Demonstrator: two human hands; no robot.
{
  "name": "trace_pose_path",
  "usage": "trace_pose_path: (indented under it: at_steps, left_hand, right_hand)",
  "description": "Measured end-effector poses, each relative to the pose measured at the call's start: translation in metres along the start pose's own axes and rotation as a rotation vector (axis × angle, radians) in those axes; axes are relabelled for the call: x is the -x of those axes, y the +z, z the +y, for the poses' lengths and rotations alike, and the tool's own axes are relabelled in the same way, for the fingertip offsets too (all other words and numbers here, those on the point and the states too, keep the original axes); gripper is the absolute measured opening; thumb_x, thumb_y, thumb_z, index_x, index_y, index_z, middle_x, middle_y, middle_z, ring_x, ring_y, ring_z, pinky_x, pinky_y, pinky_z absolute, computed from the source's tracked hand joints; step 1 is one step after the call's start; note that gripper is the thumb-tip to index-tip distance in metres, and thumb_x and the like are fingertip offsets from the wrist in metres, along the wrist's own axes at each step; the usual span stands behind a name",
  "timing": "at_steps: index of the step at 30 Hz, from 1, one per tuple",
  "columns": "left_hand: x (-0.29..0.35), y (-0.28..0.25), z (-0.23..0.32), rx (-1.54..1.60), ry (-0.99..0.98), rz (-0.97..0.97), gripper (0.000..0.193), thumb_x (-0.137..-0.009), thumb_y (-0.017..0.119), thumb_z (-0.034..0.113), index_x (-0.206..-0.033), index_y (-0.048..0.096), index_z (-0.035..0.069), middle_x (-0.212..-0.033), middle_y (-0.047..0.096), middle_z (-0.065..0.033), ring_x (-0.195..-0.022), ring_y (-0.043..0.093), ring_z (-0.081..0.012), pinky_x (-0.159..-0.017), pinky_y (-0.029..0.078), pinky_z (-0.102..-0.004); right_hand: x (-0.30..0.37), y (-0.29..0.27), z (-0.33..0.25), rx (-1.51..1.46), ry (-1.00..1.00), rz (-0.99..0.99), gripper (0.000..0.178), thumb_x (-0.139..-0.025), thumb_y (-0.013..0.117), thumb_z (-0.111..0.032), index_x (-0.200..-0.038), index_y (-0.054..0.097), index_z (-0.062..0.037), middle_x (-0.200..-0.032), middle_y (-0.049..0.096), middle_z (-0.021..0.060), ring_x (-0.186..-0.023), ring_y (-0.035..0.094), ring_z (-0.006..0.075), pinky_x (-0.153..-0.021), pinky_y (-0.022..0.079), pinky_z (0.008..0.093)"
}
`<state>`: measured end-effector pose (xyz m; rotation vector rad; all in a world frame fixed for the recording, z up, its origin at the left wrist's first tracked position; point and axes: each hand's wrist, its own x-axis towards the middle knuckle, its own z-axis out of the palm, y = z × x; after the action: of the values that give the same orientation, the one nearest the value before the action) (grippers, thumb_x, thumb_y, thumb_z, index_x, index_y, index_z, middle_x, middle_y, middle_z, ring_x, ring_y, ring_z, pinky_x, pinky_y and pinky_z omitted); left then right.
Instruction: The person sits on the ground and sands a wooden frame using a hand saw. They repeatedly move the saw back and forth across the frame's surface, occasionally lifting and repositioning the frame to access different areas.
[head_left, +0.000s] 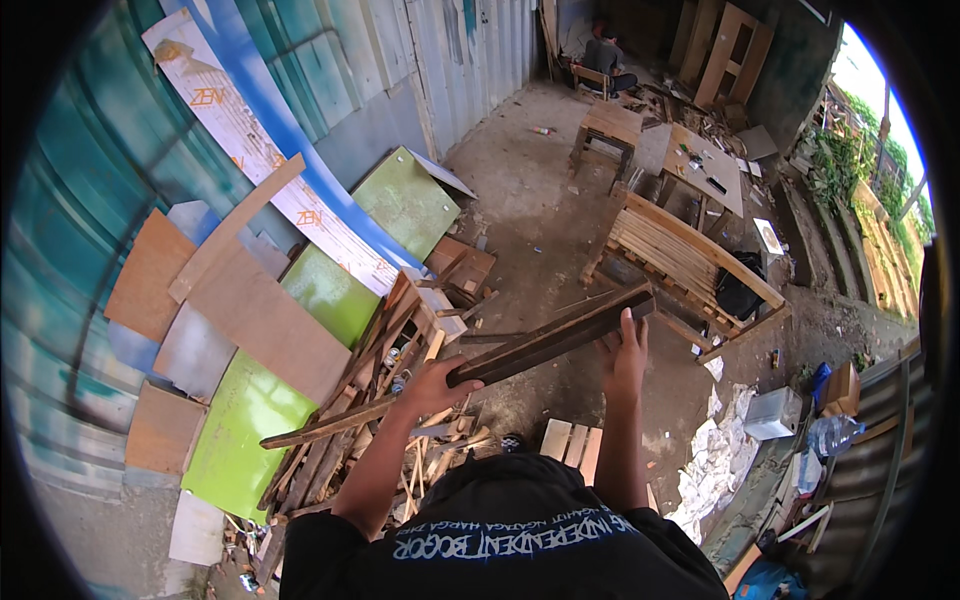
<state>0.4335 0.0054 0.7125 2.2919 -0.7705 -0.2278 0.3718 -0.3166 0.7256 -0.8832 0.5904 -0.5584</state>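
Observation:
Dark, weathered wooden planks [550,340] are held in front of me, slanting up toward the right. My left hand [432,388] is closed round them near the left end of the thicker piece. A longer, thinner strip [335,422] runs on past that hand to the lower left, over the scrap wood. At the right end, my right hand [625,352] has its fingers stretched out and apart, close against the planks' near side. Whether its fingertips bear any weight cannot be seen.
A scrap wood pile [330,450] lies at my left, beside green panels [240,430] leaning on the metal wall. A slatted bench [670,255] and a low table [705,170] stand at right. White sheeting [715,460] covers floor nearby. Another person [603,60] sits far back.

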Motion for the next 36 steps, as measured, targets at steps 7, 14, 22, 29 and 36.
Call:
trace_pose_path:
  at_steps: [7,14,22,29,36]
  left_hand:
    - [0.018,0.013,-0.005,0.039,-0.165,0.041,0.059,-0.078,0.081,0.045,-0.114,0.067,0.002,-0.088,0.072,-0.0219,-0.083,0.071,-0.0376,-0.077,0.055,-0.0427]
    - [0.045,0.015,-0.021,0.039,-0.142,0.139,0.057,-0.075,0.084,0.041,-0.113,0.068,0.002,-0.084,0.071,-0.0223,-0.078,0.072,-0.0360,-0.074,0.055,-0.0414]
    - [0.056,0.000,-0.020,0.120,-0.242,0.119,0.060,-0.078,0.083,0.041,-0.118,0.065,-0.001,-0.091,0.071,-0.0222,-0.083,0.072,-0.0336,-0.074,0.054,-0.0393]
    - [0.062,-0.010,-0.020,0.104,-0.246,0.106,0.065,-0.081,0.080,0.042,-0.122,0.062,-0.005,-0.101,0.069,-0.0272,-0.093,0.070,-0.0375,-0.082,0.053,-0.0416]
    - [0.074,-0.009,-0.029,0.120,-0.254,0.103,0.066,-0.085,0.076,0.042,-0.127,0.060,-0.007,-0.109,0.068,-0.0280,-0.104,0.068,-0.0370,-0.090,0.051,-0.0412]
  right_hand:
    - [0.053,0.038,0.052,0.106,0.124,-0.192,0.095,-0.094,0.070,-0.023,-0.158,0.004,-0.0041,-0.120,0.054,0.0060,-0.120,0.053,0.0218,-0.095,0.049,0.0459]
    - [0.042,0.048,0.044,0.203,0.068,-0.081,0.049,-0.093,0.071,-0.025,-0.130,0.050,-0.0001,-0.109,0.058,0.0031,-0.106,0.059,0.0189,-0.084,0.053,0.0400]
    - [0.030,0.048,0.045,0.147,0.067,-0.175,0.046,-0.090,0.076,-0.023,-0.119,0.057,0.0067,-0.091,0.053,-0.0001,-0.089,0.059,0.0121,-0.074,0.059,0.0353]
    - [0.043,0.059,0.041,0.070,0.034,-0.303,0.026,-0.094,0.071,-0.019,-0.113,0.065,-0.0030,-0.100,0.062,0.0006,-0.090,0.062,0.0133,-0.080,0.059,0.0381]
    - [0.051,0.068,0.040,0.113,0.055,-0.330,0.030,-0.095,0.069,-0.017,-0.118,0.066,0.0004,-0.104,0.067,0.0024,-0.095,0.065,0.0140,-0.081,0.059,0.0371]
